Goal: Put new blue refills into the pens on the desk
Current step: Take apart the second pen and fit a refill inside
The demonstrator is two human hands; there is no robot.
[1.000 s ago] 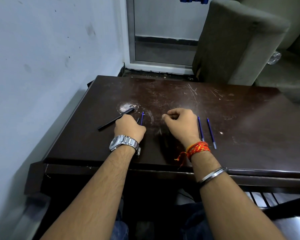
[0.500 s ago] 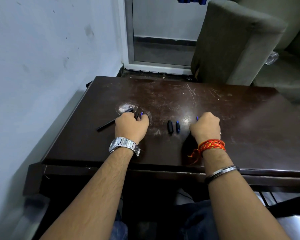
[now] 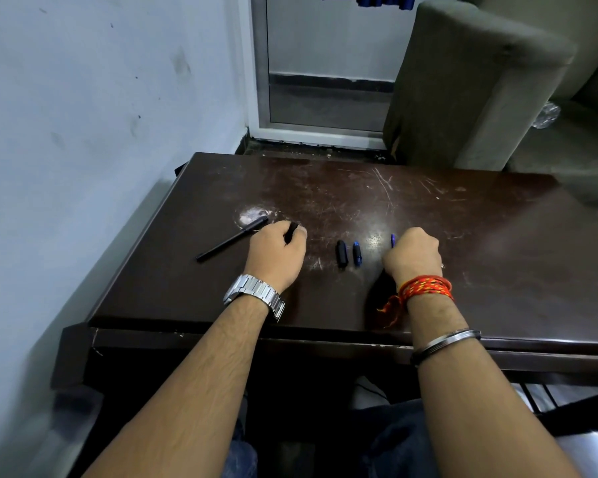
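On the desk [image 3: 497, 257], both hands were curled shut, the left hand [image 3: 279, 250] around a black pen part, the right hand [image 3: 412, 254] over a blue refill [image 3: 393, 239], suggesting pickup was under way, with feeding it into the barrel next.

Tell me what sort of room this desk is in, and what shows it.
Probably a small room in a home or a plain office, not a workshop. A scratched dark wooden desk stands against a painted wall, a grey upholstered sofa stands just beyond it, and a metal-framed door is in the corner.
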